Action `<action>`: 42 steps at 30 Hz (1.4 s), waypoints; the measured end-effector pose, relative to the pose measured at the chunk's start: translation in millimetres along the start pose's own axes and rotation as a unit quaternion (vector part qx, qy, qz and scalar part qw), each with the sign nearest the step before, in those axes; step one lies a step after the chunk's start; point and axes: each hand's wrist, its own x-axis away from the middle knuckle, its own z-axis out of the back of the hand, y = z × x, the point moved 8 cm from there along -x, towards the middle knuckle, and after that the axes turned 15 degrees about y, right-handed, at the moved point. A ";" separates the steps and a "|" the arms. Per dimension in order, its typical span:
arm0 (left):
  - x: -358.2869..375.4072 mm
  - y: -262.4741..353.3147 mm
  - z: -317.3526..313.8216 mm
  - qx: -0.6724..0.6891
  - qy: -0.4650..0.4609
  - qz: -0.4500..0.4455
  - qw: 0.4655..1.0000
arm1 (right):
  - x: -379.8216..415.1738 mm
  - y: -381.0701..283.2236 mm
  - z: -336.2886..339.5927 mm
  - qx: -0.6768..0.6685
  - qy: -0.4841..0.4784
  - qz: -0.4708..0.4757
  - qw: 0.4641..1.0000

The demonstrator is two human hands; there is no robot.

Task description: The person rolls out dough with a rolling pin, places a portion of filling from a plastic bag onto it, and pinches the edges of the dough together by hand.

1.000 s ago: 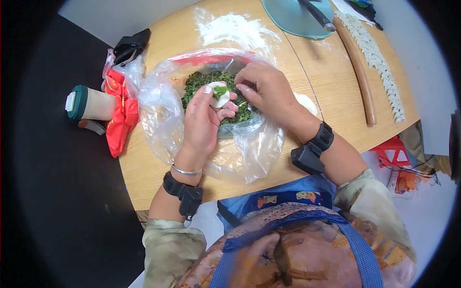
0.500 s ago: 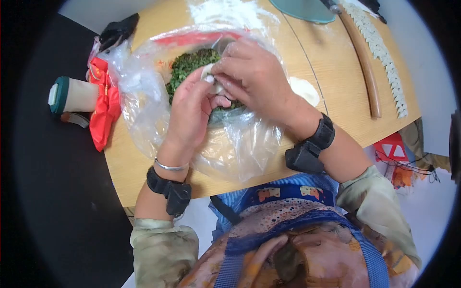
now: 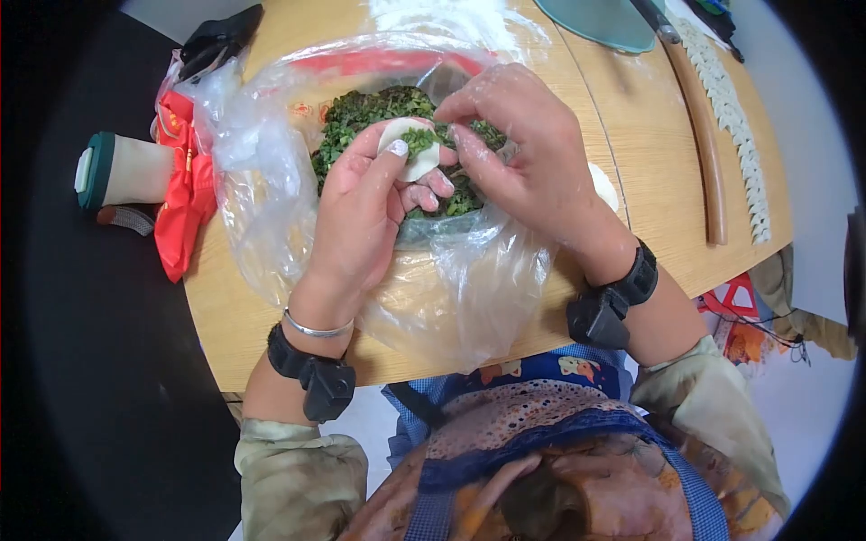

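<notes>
My left hand [image 3: 361, 194] is closed on a round white dough wrapper [image 3: 424, 162], the thumb pressing on its near edge. A small heap of chopped green filling [image 3: 419, 140] sits on the wrapper. Just right of it hovers my right hand [image 3: 528, 149], thumb and forefinger apart with nothing seen between them; its other fingers are partly hidden. White powder dusts the fingers of both hands. Beneath them, a container lined with a clear plastic bag [image 3: 271, 225] holds a mass of chopped greens [image 3: 356, 122], partly covered by my hands.
White flour [image 3: 451, 18] is spread at the back. Another pale dough round [image 3: 603, 187] lies beside my right wrist. On the right are a wooden handle [image 3: 708, 171] and a row of white dough pieces [image 3: 744, 149]. A cup [image 3: 135, 171] and red packaging [image 3: 185, 207] are at left.
My right hand has drawn back to the right from the wrapper, and its thumb and forefinger have parted. The wrapper now shows opened out with filling on it. The view has shifted slightly.
</notes>
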 end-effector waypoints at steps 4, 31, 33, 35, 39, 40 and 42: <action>-0.5 -2.2 1.0 0.011 -0.005 0.000 1.000 | 3.1 -3.7 -4.2 0.019 -0.011 0.024 0.999; -0.9 -1.5 1.3 0.019 -0.013 0.004 1.000 | 5.0 -1.4 -8.0 -0.036 -0.032 -0.004 0.999; -1.1 -0.4 2.2 0.011 -0.005 0.002 1.000 | 3.3 1.9 -3.7 -0.030 -0.025 -0.030 0.999; -1.1 -0.1 2.3 0.012 -0.004 0.003 1.000 | 0.6 6.0 -0.4 -0.023 -0.015 -0.053 0.998; -2.1 -0.5 2.9 0.013 -0.006 -0.002 1.000 | 3.6 5.6 -1.6 0.004 -0.031 -0.036 0.999; -2.1 -1.6 2.9 0.013 -0.005 0.002 1.000 | 4.4 6.3 -1.7 0.022 -0.029 -0.035 0.999; -2.0 -1.1 2.9 0.008 -0.006 -0.006 1.000 | 5.5 6.9 -2.3 0.025 -0.033 -0.042 0.998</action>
